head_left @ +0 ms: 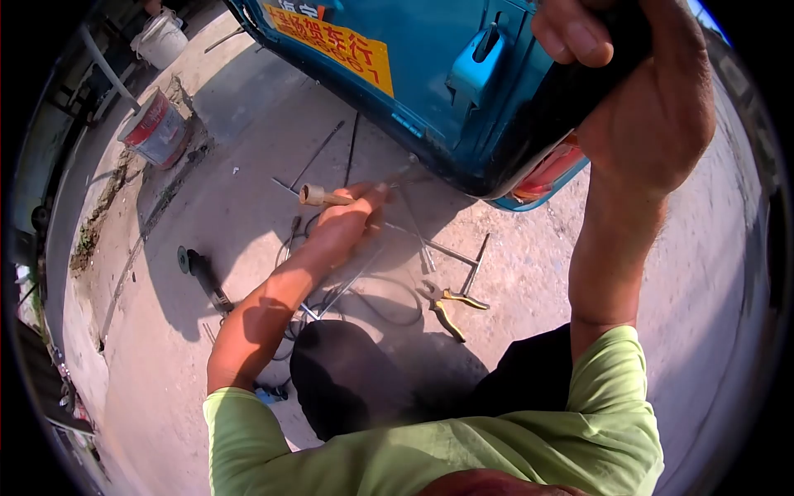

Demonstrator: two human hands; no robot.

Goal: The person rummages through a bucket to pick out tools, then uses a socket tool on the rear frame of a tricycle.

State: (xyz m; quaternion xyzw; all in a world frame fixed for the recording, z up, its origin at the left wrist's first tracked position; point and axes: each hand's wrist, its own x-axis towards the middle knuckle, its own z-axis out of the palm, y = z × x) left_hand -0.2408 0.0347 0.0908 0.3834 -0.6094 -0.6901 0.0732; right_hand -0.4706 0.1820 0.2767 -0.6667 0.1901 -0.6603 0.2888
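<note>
My left hand [351, 219] is closed around a tool with a tan cylindrical end [313, 195]; its far end is blurred beyond my fingers, so I cannot make out its kind. It is above the concrete, near the lower edge of a blue vehicle [430, 74]. My right hand [653, 116] is raised at the vehicle's dark corner, fingers curled at its edge, with part of the grip cut off by the frame. Pliers with yellow-and-black handles [447, 312] lie with their handles apart on the ground. A T-handled metal rod [453, 253] rests beside them.
A red-and-white bucket [157, 131] and a white bucket [161, 40] stand at upper left. A black angle grinder [207, 279] lies left of my forearm. Cable [389, 321] loops near my knee. A red tail light [550, 172] sits at the vehicle's corner.
</note>
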